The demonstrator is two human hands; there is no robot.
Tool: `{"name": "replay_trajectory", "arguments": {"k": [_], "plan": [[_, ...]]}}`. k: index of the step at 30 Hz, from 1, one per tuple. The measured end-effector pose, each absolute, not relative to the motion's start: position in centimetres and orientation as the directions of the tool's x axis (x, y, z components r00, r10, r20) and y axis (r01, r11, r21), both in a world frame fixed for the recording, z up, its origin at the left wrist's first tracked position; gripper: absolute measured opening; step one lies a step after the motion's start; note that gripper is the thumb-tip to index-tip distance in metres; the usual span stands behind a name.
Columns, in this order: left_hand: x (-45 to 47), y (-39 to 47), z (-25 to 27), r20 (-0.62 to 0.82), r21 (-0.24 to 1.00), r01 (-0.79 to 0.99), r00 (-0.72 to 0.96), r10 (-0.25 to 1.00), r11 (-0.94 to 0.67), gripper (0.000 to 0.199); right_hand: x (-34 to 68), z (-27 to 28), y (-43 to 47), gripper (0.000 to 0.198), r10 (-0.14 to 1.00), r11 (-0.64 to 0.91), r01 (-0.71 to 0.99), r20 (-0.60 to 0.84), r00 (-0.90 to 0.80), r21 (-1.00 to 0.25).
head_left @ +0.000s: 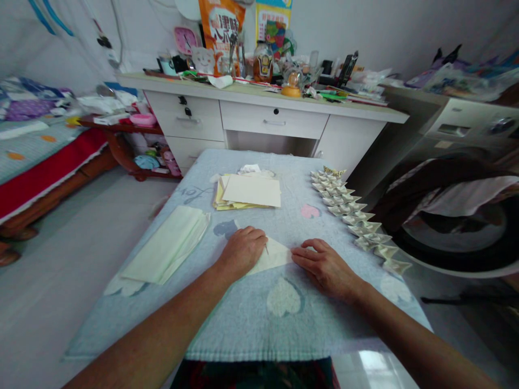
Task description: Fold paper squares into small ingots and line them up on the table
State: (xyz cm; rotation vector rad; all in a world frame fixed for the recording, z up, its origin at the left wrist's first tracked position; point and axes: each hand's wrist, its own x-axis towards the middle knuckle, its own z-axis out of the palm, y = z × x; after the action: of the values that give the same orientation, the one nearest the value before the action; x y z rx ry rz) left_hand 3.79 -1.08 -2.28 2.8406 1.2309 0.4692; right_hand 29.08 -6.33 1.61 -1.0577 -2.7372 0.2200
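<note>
Head view, towel-covered table (251, 324): pale blue, carries everything below.
Paper stack (248, 192): twelve o'clock from the hands, well apart.
Folded pieces (353, 216): a row at two o'clock.
Left hand (242, 249): flat, fingers curled, pressing the sheet.
Right hand (324, 266): flat, fingertips touching the sheet's tip at nine o'clock.
Folded sheet (272, 256): cream triangle between both hands.

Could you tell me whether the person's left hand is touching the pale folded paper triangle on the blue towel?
Touching. The head view shows the left hand pressed flat on the pale folded paper triangle.
</note>
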Motion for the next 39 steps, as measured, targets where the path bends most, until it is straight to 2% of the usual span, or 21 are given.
{"name": "replay_trajectory", "arguments": {"k": [5, 9, 16, 18, 22, 25, 33, 39], "plan": [[3.7, -1.2, -1.9, 0.273, 0.192, 0.7, 0.635, 0.723, -0.688, 0.016, 28.2, 2.6, -5.9, 0.012, 0.724, 0.686, 0.679, 0.149, -0.674, -0.261], [3.7, -1.4, -1.8, 0.278, 0.266, 0.687, 0.617, 0.737, -0.676, 0.014, 25.4, 2.7, -4.7, 0.016, 0.757, 0.652, 0.691, 0.213, -0.617, -0.312], [3.6, -1.4, -2.7, 0.346, 0.386, 0.72, 0.468, 0.814, -0.577, 0.055, 22.3, 0.7, -2.6, 0.019, 0.787, 0.614, 0.726, 0.17, -0.593, -0.31], [3.6, -1.4, -2.7, 0.356, 0.382, 0.733, 0.445, 0.822, -0.563, 0.053, 22.4, 0.2, -2.5, 0.019, 0.797, 0.601, 0.73, 0.175, -0.578, -0.325], [3.5, -1.5, -2.2, 0.332, 0.353, 0.766, 0.434, 0.838, -0.537, 0.031, 22.6, -0.4, -2.6, 0.026, 0.802, 0.596, 0.728, 0.194, -0.566, -0.34], [3.4, -1.5, -2.0, 0.316, 0.326, 0.779, 0.445, 0.838, -0.536, 0.022, 22.5, -0.5, -2.7, 0.034, 0.805, 0.592, 0.734, 0.19, -0.562, -0.333], [3.5, -1.9, -1.4, 0.279, 0.262, 0.795, 0.48, 0.832, -0.547, 0.018, 22.1, -0.6, -2.4, 0.043, 0.819, 0.572, 0.761, 0.155, -0.553, -0.306], [4.0, -2.2, -1.2, 0.257, 0.137, 0.814, 0.52, 0.814, -0.564, 0.013, 22.2, -0.4, -2.7, 0.047, 0.822, 0.564, 0.762, 0.125, -0.556, -0.318]]}}
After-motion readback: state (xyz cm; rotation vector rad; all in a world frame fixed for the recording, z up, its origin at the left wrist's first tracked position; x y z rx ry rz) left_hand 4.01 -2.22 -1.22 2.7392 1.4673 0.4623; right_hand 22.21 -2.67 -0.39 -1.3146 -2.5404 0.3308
